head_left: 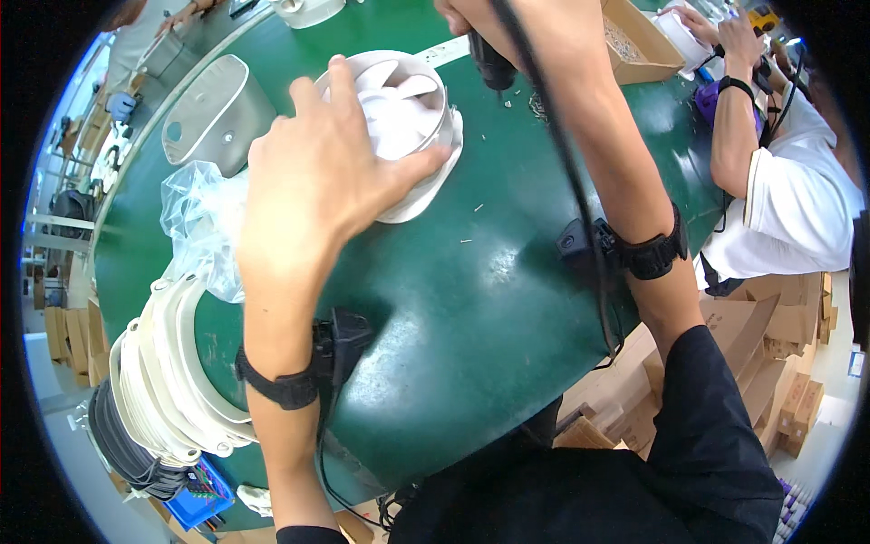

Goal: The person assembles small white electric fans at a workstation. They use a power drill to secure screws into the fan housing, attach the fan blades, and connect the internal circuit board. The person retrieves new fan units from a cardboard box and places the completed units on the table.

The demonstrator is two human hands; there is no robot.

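Note:
My left hand (pixel 313 150) is closed around the rim of a round white fan housing (pixel 433 88), thumb on the near right side and fingers over the left. White fan blades (pixel 399 111) show inside it. At the top edge, partly cut off, my right hand (pixel 555 29) grips a black electric screwdriver (pixel 492 65), its tip pointing down at the table. The screwdriver stands apart from the housing, to its right. A few small screws (pixel 538 107) lie scattered close to the tip.
Left on the green table (pixel 471 299) are a grey-white plastic shell (pixel 217 113), a clear plastic bag (pixel 204 222) and stacked cream curved parts (pixel 172 372). A cardboard tray (pixel 648 63) sits upper right. A black cable (pixel 571 172) hangs across my right forearm. A co-worker (pixel 788 199) works at right.

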